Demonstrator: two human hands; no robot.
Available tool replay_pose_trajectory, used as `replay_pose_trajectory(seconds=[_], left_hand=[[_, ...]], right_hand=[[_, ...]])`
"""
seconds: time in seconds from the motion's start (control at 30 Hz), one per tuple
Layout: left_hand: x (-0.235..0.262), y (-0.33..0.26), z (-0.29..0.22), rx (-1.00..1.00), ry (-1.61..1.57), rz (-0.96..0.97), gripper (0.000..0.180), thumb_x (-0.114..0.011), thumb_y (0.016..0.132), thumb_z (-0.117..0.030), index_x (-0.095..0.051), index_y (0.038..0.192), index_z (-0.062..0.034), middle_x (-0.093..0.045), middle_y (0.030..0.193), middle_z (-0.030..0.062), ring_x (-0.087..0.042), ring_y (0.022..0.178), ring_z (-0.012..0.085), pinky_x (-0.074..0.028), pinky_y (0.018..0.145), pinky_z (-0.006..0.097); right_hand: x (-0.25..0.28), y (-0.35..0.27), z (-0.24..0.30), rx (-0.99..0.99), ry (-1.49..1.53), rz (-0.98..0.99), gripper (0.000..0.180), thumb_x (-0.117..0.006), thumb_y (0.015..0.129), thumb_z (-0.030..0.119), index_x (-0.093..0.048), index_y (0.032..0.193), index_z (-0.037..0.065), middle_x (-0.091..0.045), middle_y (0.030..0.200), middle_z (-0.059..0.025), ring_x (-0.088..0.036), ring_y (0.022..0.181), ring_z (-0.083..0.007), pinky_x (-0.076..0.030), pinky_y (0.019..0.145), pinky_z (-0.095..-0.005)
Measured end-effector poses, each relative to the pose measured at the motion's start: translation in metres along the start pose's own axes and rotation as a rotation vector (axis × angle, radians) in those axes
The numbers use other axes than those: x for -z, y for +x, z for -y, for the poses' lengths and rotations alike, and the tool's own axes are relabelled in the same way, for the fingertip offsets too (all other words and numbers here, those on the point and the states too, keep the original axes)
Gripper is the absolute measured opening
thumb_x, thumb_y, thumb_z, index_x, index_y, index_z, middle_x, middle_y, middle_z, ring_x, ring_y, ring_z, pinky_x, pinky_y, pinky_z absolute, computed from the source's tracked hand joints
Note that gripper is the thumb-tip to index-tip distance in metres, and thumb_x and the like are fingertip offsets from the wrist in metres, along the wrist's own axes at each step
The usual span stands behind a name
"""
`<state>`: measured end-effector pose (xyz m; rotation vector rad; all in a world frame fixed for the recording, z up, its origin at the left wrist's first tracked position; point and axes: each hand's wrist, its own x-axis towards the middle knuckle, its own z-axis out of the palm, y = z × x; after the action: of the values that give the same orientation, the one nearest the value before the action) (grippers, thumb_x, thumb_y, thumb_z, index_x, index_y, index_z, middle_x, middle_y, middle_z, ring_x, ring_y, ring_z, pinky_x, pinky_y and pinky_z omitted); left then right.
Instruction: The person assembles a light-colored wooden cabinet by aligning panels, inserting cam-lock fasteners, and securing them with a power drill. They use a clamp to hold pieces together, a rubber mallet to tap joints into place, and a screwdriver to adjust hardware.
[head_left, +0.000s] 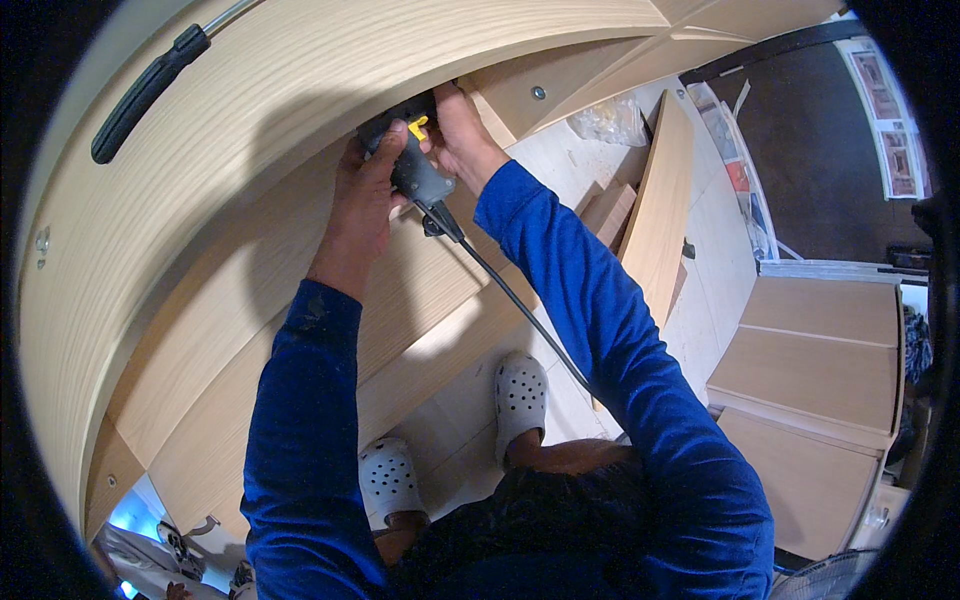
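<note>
Both my hands are raised at the wooden cabinet, gripping a dark grey corded power tool [424, 178] with a small yellow lever on its side. My left hand [362, 205] is closed around the near left side, thumb on the housing. From the right, my right hand [468, 135] holds the far part, its fingertips partly hidden behind the tool. The tool's front end disappears under the curved edge of a light wood panel [330, 65], so its tip does not show. A black cord [515, 300] runs from its base down past my right forearm.
A screwdriver [150, 95] with a black handle lies on the upper left panel. Wooden boards [660, 200] lean at the right beside a clear plastic bag [610, 122]. Low wooden drawers [810, 350] stand farther right. My feet in white clogs [522, 395] are on the tiled floor.
</note>
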<state>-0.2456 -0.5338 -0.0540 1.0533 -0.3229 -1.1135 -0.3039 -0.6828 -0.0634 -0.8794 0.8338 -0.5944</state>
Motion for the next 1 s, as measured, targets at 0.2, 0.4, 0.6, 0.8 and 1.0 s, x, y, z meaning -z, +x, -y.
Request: replay_pose_trajectory(seconds=[0.2, 0.4, 0.6, 0.8, 1.0], left_hand=[[0.0, 0.005, 0.009, -0.041, 0.032, 0.008, 0.05, -0.065, 0.101, -0.046, -0.057, 0.133, -0.0088, -0.072, 0.112, 0.0063, -0.071, 0.095, 0.0146, -0.06, 0.084, 0.035], [-0.019, 0.029, 0.004, -0.02, -0.089, -0.012, 0.046, -0.052, 0.105, -0.052, -0.057, 0.127, -0.0117, -0.07, 0.101, 0.0047, -0.07, 0.084, 0.0149, -0.06, 0.068, 0.032], [-0.027, 0.037, -0.001, 0.013, -0.046, -0.158, 0.048, -0.045, 0.107, -0.056, -0.057, 0.121, -0.012, -0.067, 0.088, 0.0041, -0.063, 0.062, 0.0146, -0.057, 0.055, 0.032], [-0.03, 0.037, -0.004, 0.019, -0.05, -0.228, 0.034, -0.051, 0.107, -0.04, -0.056, 0.114, -0.0076, -0.062, 0.078, 0.0068, -0.059, 0.056, 0.0177, -0.053, 0.048, 0.036], [-0.03, 0.039, -0.01, -0.018, -0.027, -0.228, 0.035, -0.052, 0.106, -0.039, -0.055, 0.117, -0.0058, -0.063, 0.08, 0.0091, -0.06, 0.057, 0.0187, -0.052, 0.048, 0.036]], right_hand=[[0.0, -0.001, 0.003, 0.023, 0.026, 0.066, 0.047, -0.061, 0.097, 0.052, -0.059, 0.106, 0.006, -0.058, 0.065, -0.007, -0.05, 0.037, -0.0148, -0.034, 0.027, -0.0318], [-0.004, -0.01, 0.015, -0.123, -0.12, -0.076, 0.044, -0.06, 0.099, 0.051, -0.06, 0.106, 0.008, -0.054, 0.064, -0.0069, -0.045, 0.039, -0.0152, -0.038, 0.031, -0.0351], [-0.002, -0.005, 0.016, -0.096, -0.049, -0.026, 0.046, -0.067, 0.095, 0.055, -0.062, 0.108, 0.011, -0.062, 0.074, -0.0078, -0.055, 0.052, -0.0189, -0.048, 0.04, -0.0395], [0.007, -0.001, 0.018, -0.056, -0.055, 0.091, 0.04, -0.053, 0.105, 0.045, -0.065, 0.113, 0.007, -0.068, 0.096, -0.0072, -0.062, 0.07, -0.0159, -0.055, 0.059, -0.034], [0.003, 0.005, 0.02, -0.14, -0.066, 0.074, 0.041, -0.058, 0.101, 0.046, -0.064, 0.11, 0.006, -0.069, 0.096, -0.01, -0.066, 0.076, -0.0208, -0.056, 0.06, -0.0371]])
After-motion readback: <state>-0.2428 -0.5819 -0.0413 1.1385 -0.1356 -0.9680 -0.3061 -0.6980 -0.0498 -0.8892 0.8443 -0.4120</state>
